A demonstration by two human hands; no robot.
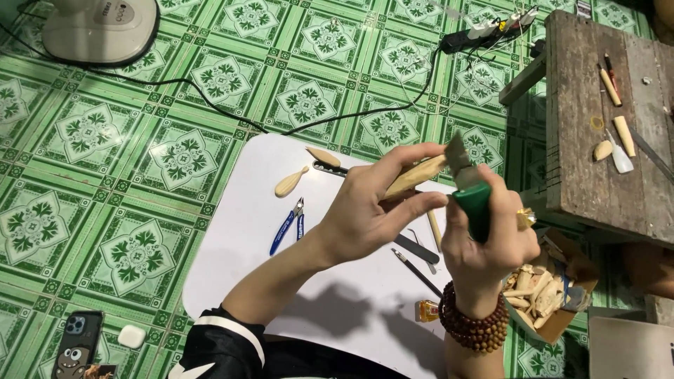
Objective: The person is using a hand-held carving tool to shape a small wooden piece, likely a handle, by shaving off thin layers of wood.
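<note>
My left hand (365,207) grips a slim pale wooden piece (415,175), fingers wrapped round it and thumb stretched along its side. My right hand (488,242) is closed on a green-handled knife (472,196) whose short blade (458,156) rests against the upper end of the wood. Both hands hover over a white board (246,238) on the floor. A brown bead bracelet (476,324) circles my right wrist.
On the board lie a wooden spoon blank (291,182), blue-handled pliers (288,226), a dark pencil-like tool (415,271) and another flat tool. A cardboard box of wood pieces (544,291) stands right. A weathered wooden bench (607,119) holds tools. Fan base, cables, phone on green tiles.
</note>
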